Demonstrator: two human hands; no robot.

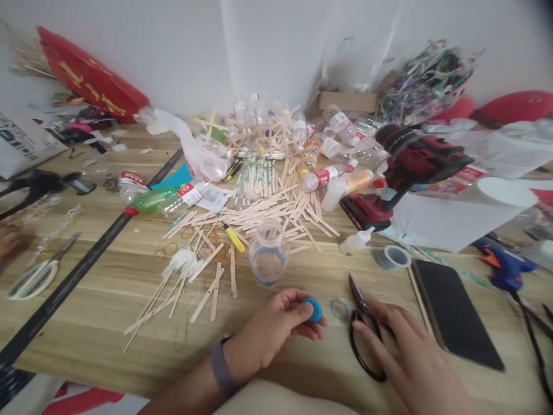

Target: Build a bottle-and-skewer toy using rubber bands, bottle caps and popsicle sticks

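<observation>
My left hand (287,317) pinches a blue bottle cap (313,310) between thumb and fingers, just above the table's front part. On the right, my right hand (401,346) has its thumb and fingers at the handles of black scissors (365,328), whose blades point away from me. Between the hands lies a thin bluish ring (339,309). Beyond my left hand stands a clear plastic bottle piece (268,253) with a bluish band around it. A black phone (458,311) lies to the right of my right hand.
Wooden sticks (259,213) spread over the middle, with plastic bottles (322,177) behind. A red and black drill (401,173) stands at the right, near a blue glue gun (507,262). White-handled scissors (38,276) lie left of a long black strip (73,282). Another person's hand (8,241) shows at the left edge.
</observation>
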